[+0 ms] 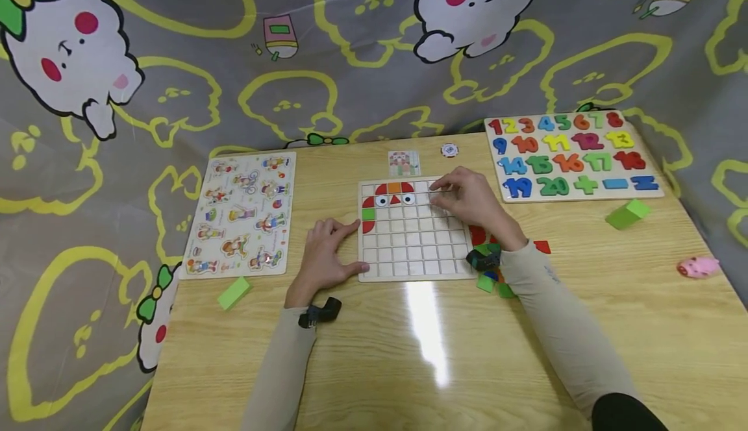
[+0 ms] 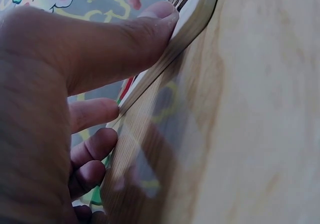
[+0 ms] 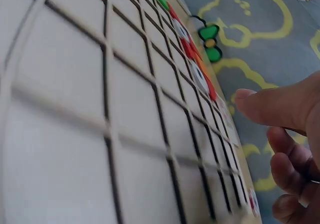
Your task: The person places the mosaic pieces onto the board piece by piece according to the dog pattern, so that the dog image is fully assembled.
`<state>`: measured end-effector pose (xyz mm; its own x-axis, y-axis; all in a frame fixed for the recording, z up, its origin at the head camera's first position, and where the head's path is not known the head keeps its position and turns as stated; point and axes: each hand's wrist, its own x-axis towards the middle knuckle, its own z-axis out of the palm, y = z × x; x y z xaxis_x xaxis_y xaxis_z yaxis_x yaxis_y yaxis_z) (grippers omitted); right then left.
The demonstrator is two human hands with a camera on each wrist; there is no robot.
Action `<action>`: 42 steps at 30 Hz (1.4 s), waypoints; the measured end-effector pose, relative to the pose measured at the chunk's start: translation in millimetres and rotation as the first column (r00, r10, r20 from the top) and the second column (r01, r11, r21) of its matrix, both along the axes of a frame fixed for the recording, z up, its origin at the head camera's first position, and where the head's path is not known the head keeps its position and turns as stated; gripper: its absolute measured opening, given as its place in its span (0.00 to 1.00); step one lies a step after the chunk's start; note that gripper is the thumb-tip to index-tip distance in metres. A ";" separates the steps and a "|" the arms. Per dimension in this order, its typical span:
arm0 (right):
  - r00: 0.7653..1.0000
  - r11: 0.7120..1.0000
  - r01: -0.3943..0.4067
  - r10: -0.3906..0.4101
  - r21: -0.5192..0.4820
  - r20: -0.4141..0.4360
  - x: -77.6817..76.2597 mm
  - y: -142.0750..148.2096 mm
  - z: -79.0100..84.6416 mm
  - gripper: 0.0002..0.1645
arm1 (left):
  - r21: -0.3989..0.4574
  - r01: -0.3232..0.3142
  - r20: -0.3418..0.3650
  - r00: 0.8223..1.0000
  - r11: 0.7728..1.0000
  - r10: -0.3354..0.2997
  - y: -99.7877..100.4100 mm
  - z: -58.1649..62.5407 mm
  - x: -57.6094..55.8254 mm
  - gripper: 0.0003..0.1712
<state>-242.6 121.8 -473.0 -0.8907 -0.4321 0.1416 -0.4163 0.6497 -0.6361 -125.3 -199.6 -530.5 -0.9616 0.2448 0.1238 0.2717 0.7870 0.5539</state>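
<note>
A white gridded board point(image 1: 411, 249) lies on the table with red, orange and green tiles and two eye tiles point(image 1: 382, 200) in its upper left cells. My left hand point(image 1: 325, 256) is at the board's left side. Its thumb point(image 2: 150, 34) touches the edge near the lower corner, and the index finger touches farther up. Over the board's upper right part is my right hand point(image 1: 467, 200), thumb point(image 3: 270, 104) out and the other fingers loosely bent. No tile shows in it. Loose tiles point(image 1: 486, 282) lie beside the board, partly hidden by the right wrist.
A small picture card point(image 1: 404, 163) and a round chip point(image 1: 449, 150) lie behind the board. A figure puzzle point(image 1: 239, 213) is at left, a number puzzle point(image 1: 575, 155) at right. Green blocks point(image 1: 234, 293) and a pink toy pig point(image 1: 698, 267) also lie on the table.
</note>
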 end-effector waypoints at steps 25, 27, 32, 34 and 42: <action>0.991 0.989 -0.137 0.137 0.047 0.003 -7.5 -51.6 -9.8 0.12 | -0.008 0.034 -0.001 0.999 0.999 -0.034 8.6 6.4 -6.0 0.53; 0.989 0.989 -0.148 0.148 0.031 -0.011 -8.7 -49.7 -9.1 0.13 | -0.007 0.031 0.001 1.000 1.000 -0.031 9.0 6.1 -6.0 0.53; 0.993 0.993 -0.121 0.121 -0.016 -0.011 -6.8 -25.1 -0.6 0.16 | 0.002 0.028 0.007 1.000 1.000 -0.028 10.3 4.5 -5.7 0.53; 0.997 0.997 -0.071 0.072 -0.023 0.026 -1.9 -4.8 6.5 0.18 | 0.002 0.028 0.009 1.000 1.000 -0.028 10.1 3.8 -5.1 0.53; 0.986 0.990 0.048 -0.069 0.133 0.153 30.2 80.6 16.0 0.17 | -0.019 0.003 0.008 1.000 1.000 -0.003 -0.8 0.2 0.1 0.53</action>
